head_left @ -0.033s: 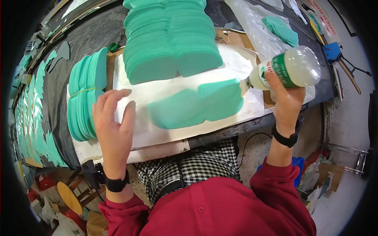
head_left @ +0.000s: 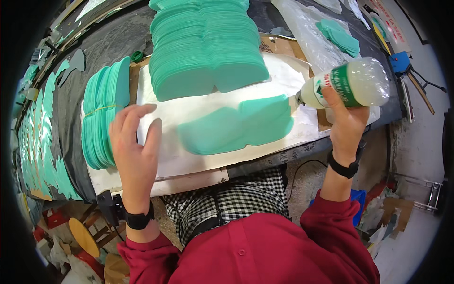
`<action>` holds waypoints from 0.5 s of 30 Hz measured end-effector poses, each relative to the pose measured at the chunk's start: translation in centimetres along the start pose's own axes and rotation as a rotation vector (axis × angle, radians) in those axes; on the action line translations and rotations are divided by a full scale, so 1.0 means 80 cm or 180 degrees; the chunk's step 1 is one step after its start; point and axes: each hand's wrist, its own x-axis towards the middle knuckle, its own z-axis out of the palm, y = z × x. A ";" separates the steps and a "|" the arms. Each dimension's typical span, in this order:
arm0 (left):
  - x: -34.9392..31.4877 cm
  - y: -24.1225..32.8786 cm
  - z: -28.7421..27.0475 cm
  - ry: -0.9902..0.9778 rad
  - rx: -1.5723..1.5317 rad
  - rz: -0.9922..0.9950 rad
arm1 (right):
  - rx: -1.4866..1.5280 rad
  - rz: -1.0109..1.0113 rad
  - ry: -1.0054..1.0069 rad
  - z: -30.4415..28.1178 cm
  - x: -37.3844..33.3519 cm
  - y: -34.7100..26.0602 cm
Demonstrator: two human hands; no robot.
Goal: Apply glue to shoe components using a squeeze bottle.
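Clutching a tilted bottle [head_left: 347, 84] at 2 o'clock, right hand [head_left: 348, 118] risked dripping on green sheets [head_left: 262, 125] if squeezing harder; left hand [head_left: 135, 142] gaped empty, 9 o'clock.

Red long-sleeved shirt [head_left: 279, 246] (small matching button [head_left: 241, 252]), black wristbands [head_left: 138, 221].

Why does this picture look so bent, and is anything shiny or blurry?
Head view: the fisheye lens bends straight edges and leaves black corners; head view: glints on the bottle in the right hand and the plastic sheet; head view: the flat green pieces look hazy toward their left end.
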 end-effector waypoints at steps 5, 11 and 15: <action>0.026 -0.009 0.000 0.0056 -0.0115 -0.0017 | 0.0456 -0.0232 0.0001 0.023 -0.010 0.000; 0.043 -0.006 0.002 0.0102 -0.0334 -0.0166 | 0.1165 0.0106 -0.0619 0.088 -0.048 -0.022; 0.045 -0.010 -0.010 0.0239 -0.0628 -0.0354 | 0.0762 -0.0355 -0.1575 0.145 -0.081 -0.044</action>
